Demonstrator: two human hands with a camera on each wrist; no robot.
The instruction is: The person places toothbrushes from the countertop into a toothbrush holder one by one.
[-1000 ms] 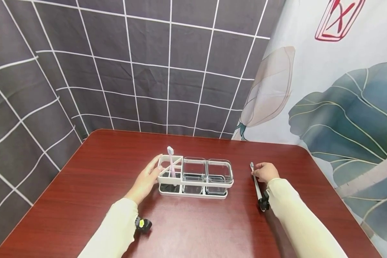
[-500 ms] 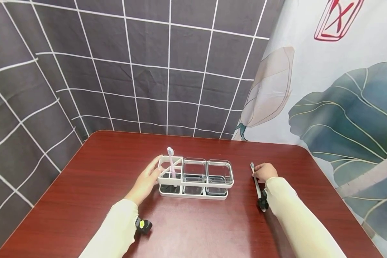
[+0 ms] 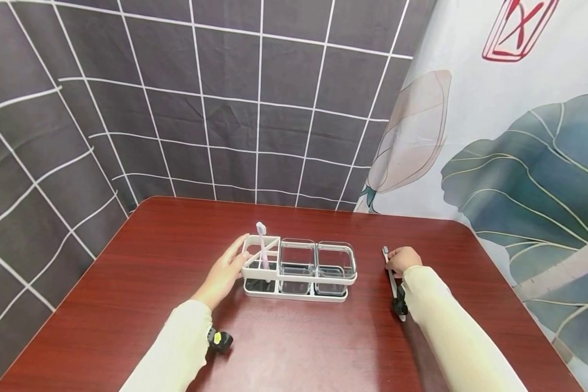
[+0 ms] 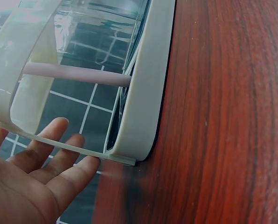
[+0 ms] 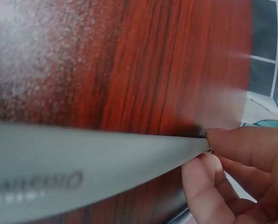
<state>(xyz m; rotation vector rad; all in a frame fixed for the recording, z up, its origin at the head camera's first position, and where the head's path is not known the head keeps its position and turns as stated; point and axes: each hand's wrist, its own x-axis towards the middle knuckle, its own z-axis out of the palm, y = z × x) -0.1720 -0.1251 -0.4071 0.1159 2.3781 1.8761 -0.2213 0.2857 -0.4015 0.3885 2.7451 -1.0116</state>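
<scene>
A white toothbrush holder (image 3: 301,298) stands on the table. A pale pink toothbrush (image 3: 263,250) leans upright in its left divided compartment, head up; its handle (image 4: 78,73) crosses the left wrist view. My left hand (image 3: 221,275) holds the holder's left end, the thumb over the upper rim and fingertips along the end frame. To the right, my right hand (image 3: 404,261) pinches a white toothbrush (image 3: 391,277) just below its grey-bristled head, between thumb and fingers. That handle (image 5: 97,163), with dark lettering, points back toward the wrist and is partly hidden by the wrist camera.
Two clear square cups (image 3: 297,256) sit in the holder's middle and right slots. The reddish-brown table (image 3: 299,343) ends at a grey grid-patterned curtain (image 3: 230,120) behind and on the left. A leaf-patterned curtain (image 3: 529,163) hangs at the right edge.
The right hand has shifted slightly on the white toothbrush, which lies at nearly the same spot. The left hand and the holder have not visibly moved.
</scene>
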